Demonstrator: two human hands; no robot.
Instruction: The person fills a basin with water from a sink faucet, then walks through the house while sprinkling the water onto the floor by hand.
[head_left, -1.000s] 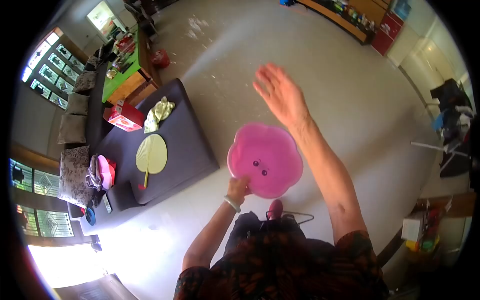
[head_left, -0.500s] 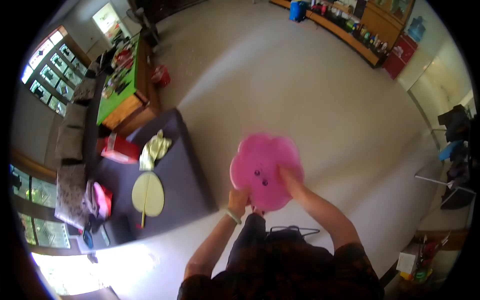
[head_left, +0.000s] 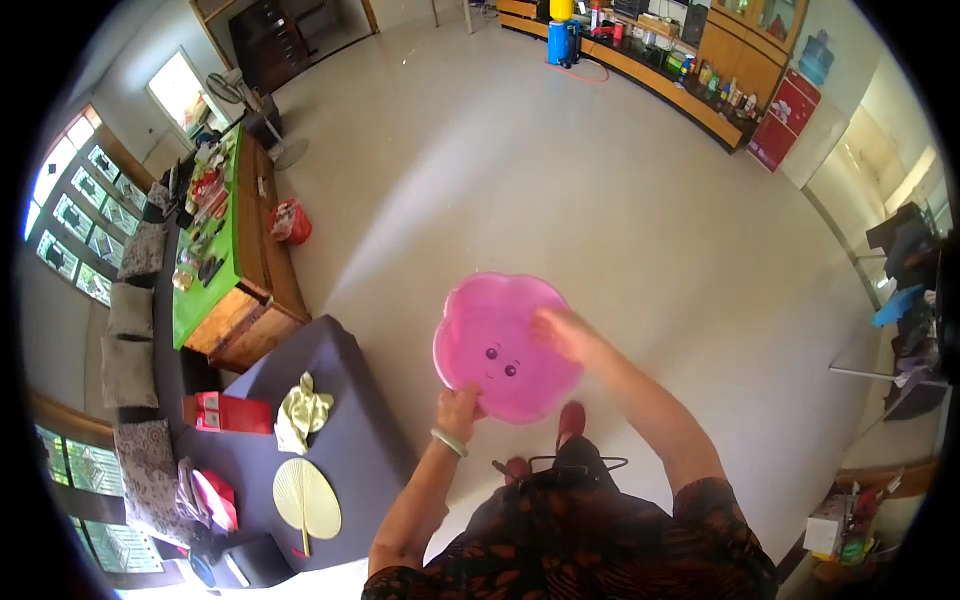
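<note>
A pink flower-shaped basin with a small drawn face inside hangs above the floor in front of my body. My left hand, with a pale bracelet on its wrist, is closed round the near-left rim. Over the basin's right part is my right hand, its fingers stretched toward the middle and slightly blurred. Nothing shows in those fingers; I cannot tell whether they touch the basin. Whether the basin holds any water is unclear.
At left, a dark padded seat bears a palm-leaf fan, a yellowish cloth and a red box. Beyond are a green-topped table and red bin. My red shoes stand on pale floor.
The basin and my left hand have shifted slightly left. My right hand has moved up and left over the basin. The camera view has tilted upward, showing more of the far room.
</note>
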